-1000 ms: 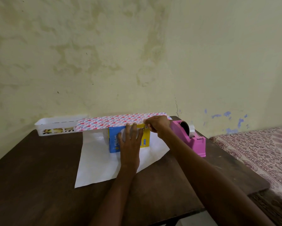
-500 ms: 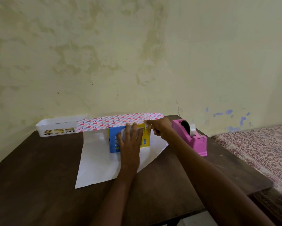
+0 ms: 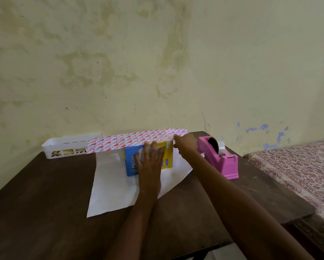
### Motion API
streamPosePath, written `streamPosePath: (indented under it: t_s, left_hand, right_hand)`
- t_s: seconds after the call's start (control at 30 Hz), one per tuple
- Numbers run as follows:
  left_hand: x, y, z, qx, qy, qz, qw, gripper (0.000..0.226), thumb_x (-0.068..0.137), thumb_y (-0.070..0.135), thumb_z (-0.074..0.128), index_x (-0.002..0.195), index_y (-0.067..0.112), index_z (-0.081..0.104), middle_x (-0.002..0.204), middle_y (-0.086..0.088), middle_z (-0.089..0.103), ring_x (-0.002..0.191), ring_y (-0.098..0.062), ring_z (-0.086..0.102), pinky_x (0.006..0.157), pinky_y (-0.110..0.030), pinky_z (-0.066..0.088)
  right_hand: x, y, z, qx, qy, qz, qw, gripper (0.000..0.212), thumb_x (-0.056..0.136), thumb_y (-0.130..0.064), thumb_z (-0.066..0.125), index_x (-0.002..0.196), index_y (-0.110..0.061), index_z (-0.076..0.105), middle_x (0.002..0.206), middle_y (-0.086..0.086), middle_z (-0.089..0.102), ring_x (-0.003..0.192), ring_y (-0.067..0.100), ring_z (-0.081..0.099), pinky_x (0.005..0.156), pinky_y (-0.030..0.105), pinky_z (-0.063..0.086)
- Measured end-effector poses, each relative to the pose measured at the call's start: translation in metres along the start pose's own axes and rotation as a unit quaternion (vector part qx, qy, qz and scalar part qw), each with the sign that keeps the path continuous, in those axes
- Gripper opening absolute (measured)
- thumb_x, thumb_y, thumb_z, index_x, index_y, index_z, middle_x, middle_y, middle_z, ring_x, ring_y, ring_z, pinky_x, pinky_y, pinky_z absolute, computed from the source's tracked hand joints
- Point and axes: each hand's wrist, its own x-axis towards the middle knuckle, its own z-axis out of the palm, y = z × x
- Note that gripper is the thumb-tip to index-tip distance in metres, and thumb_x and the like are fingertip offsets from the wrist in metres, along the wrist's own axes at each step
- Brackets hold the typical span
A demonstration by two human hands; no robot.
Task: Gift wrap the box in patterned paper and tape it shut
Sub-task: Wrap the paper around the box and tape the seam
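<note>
Pressing flat against the near face of the box [image 3: 130, 160], the left hand [image 3: 150, 163] has its fingers straight and spread, holding nothing, only leaning on the cardboard. The box is blue on its left part and yellow on its right, and it stands upright on the patterned paper [image 3: 110, 186], whose plain white underside faces up and spreads toward the near edge of the table [image 3: 35, 203]. The far part of the sheet is lifted and folded forward over the top of the box, so its printed side of pink and red hearts shows as a long band running well past the box to the left.

The right hand [image 3: 185, 146] reaches to the upper right corner of the box, where its fingers are curled and pinch the edge of the patterned band near its right end. The thumb is hidden behind the hand, so the exact hold cannot be made out further.

Just beside the right wrist, on the right part of the dark wooden table, sits a pink tape dispenser [image 3: 226, 164] with a roll of clear tape [image 3: 221, 147] in it; it lies off the paper. At the back left of the table, against the stained yellowish wall [image 3: 120, 62], stands a long white plastic basket [image 3: 63, 145], its right end covered by the patterned band. A patterned bed cover [image 3: 298, 166] lies to the right of the table.
</note>
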Motion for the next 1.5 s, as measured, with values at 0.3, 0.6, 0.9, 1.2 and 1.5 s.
streamPosePath:
  t_s: [0.3,0.6,0.9,1.2,1.5]
  left_hand:
    - [-0.001,0.000,-0.003,-0.017,0.000,0.000,1.000,0.107,0.061,0.036,0.086,0.146,0.025,0.022,0.154,-0.006,0.031,0.140,-0.035,0.029,0.105,-0.056,0.035]
    - [-0.002,0.000,-0.004,-0.004,-0.024,0.000,1.000,0.107,0.067,0.040,0.081,0.147,0.025,0.012,0.158,-0.006,0.018,0.145,-0.035,0.018,0.109,-0.056,0.029]
    - [-0.001,-0.001,-0.005,-0.010,-0.041,-0.006,0.999,0.104,0.064,0.039,0.084,0.148,0.028,0.023,0.158,-0.006,0.023,0.144,-0.035,0.020,0.109,-0.057,0.029]
    - [-0.002,-0.003,-0.006,-0.043,-0.064,-0.005,0.997,0.102,0.073,0.027,0.079,0.151,0.023,0.012,0.160,-0.009,0.011,0.146,-0.036,0.009,0.112,-0.059,0.020]
    - [0.000,-0.003,-0.014,-0.016,-0.106,-0.021,0.994,0.086,0.080,0.026,0.071,0.151,0.024,0.022,0.161,-0.007,0.008,0.147,-0.033,0.005,0.114,-0.056,0.018]
  right_hand:
    - [-0.028,-0.019,-0.021,-0.140,0.035,-0.160,0.976,0.054,0.072,-0.065,0.074,0.065,-0.012,0.062,0.057,0.004,0.059,0.056,0.021,0.058,0.056,0.027,0.041]
    - [-0.016,0.001,-0.022,-0.202,0.033,-0.241,0.949,0.053,0.061,-0.065,0.081,0.067,-0.017,0.061,0.063,-0.005,0.064,0.064,0.015,0.061,0.049,0.024,0.032]
    - [-0.024,0.012,-0.035,-0.311,0.004,-0.326,0.893,0.052,0.067,-0.048,0.085,0.088,-0.020,0.047,0.075,-0.006,0.055,0.070,0.018,0.054,0.053,0.031,0.034]
    - [-0.037,0.005,-0.026,-0.328,-0.028,-0.433,0.839,0.015,0.082,-0.014,0.070,0.095,-0.019,0.063,0.096,0.001,0.063,0.090,0.024,0.061,0.064,0.034,0.048]
    - [-0.035,0.024,-0.002,-0.457,0.069,-0.468,0.754,0.073,0.051,-0.039,0.089,0.114,-0.020,0.056,0.122,0.006,0.055,0.116,0.034,0.045,0.084,0.046,0.042]
